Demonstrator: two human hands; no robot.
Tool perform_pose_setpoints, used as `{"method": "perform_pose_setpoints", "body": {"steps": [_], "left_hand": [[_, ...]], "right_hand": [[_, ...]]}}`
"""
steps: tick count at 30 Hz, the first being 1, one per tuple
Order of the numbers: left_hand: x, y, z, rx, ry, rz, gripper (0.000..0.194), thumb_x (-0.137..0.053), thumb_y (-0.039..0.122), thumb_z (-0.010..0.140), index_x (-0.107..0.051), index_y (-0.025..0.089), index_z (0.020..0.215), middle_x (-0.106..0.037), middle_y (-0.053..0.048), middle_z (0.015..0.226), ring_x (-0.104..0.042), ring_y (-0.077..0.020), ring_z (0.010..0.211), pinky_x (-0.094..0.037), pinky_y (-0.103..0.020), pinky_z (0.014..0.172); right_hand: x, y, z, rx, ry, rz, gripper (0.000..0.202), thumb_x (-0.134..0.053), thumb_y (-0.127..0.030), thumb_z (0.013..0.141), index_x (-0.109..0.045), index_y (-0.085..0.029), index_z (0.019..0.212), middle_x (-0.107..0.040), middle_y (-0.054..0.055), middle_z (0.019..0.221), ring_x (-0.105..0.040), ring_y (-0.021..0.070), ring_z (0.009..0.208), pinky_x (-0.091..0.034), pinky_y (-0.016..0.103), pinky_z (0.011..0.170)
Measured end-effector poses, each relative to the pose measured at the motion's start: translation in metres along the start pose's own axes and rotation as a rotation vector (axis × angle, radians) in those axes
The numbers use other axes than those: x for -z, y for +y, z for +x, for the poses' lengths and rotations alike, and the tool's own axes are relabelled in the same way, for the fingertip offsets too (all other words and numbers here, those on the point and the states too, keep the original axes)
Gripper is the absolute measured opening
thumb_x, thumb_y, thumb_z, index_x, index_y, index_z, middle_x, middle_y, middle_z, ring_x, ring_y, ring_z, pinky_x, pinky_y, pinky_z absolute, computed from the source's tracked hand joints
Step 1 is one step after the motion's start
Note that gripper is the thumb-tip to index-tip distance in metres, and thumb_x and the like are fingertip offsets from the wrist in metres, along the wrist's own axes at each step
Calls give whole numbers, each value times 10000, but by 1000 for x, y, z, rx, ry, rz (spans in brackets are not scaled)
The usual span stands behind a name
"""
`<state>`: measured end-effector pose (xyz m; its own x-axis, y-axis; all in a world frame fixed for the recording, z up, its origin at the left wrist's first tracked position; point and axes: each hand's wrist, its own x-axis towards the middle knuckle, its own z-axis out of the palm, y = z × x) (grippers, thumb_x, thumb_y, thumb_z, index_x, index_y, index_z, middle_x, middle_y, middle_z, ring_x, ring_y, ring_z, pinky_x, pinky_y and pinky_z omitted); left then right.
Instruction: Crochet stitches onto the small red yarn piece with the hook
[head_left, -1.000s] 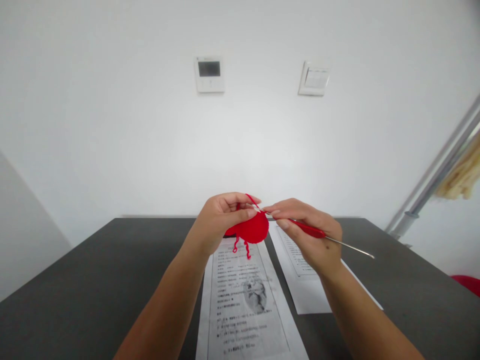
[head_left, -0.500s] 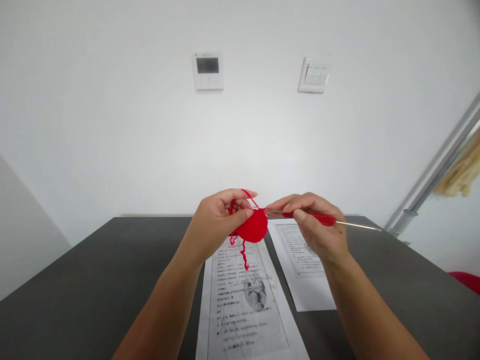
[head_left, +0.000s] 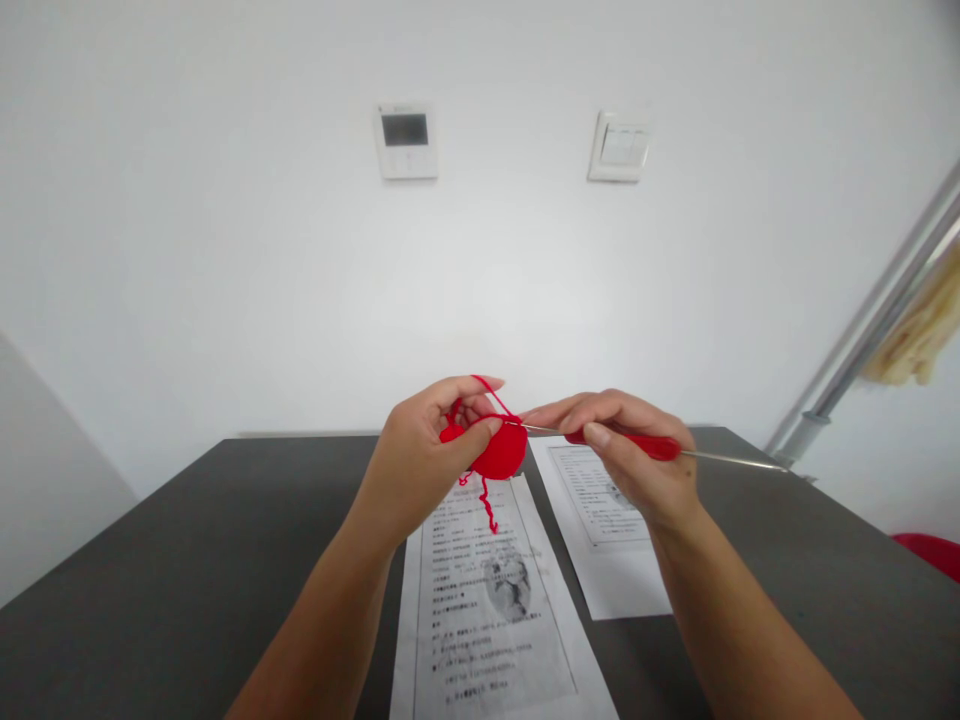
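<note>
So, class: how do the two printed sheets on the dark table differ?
The near sheet lies under the hands, running to the bottom edge of the view; the far sheet lies to its right, angled. The near sheet's picture sits mid-page; the far sheet's is partly hidden behind the right hand. Both are white, printed in black.

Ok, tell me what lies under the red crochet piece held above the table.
Under the red crochet piece lies a printed sheet on the dark table, with two yarn tails hanging toward it. The left hand covers the piece's left part and the sheet's top corner.
</note>
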<state>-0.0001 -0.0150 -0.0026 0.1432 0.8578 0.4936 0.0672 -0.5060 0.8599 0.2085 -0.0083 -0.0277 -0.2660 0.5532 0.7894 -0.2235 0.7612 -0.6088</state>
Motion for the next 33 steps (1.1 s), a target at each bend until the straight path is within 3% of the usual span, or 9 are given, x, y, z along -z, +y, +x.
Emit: {"method": "perform_pose_setpoints", "body": {"steps": [9,19,27,33], "left_hand": [[1,0,-3,-31,35,21,270,-695,166,812,-729,185,1080,-666,23,798,-616,-116,764,-504,-222,715],[-8,3,-6,-267,134,328,265,-587,62,821,-738,196,993,-691,2,833,-628,-143,784,-504,-265,768],[-13,3,-4,-359,137,513,210,-553,62,853,-702,195,917,-742,-23,880,-651,-161,794,-516,-281,782],[-15,1,-7,-334,101,436,168,-587,77,830,-689,204,871,-741,-23,890,-660,-168,813,-519,-291,797]], "right_hand": [[-3,-1,-1,49,-6,-87,174,-597,-187,994,-750,-267,1018,-807,19,1103,-750,196,1064,-607,345,922],[-8,-13,-4,30,-15,-341,157,-570,-182,992,-712,-246,974,-793,54,1088,-747,221,1041,-601,374,895],[-14,-13,-1,273,-107,-619,170,-561,-100,955,-681,-202,1017,-777,105,1076,-744,197,1015,-605,321,865],[-17,2,3,69,77,-352,163,-592,-198,969,-726,-233,882,-761,40,883,-730,203,885,-598,352,785]]}}
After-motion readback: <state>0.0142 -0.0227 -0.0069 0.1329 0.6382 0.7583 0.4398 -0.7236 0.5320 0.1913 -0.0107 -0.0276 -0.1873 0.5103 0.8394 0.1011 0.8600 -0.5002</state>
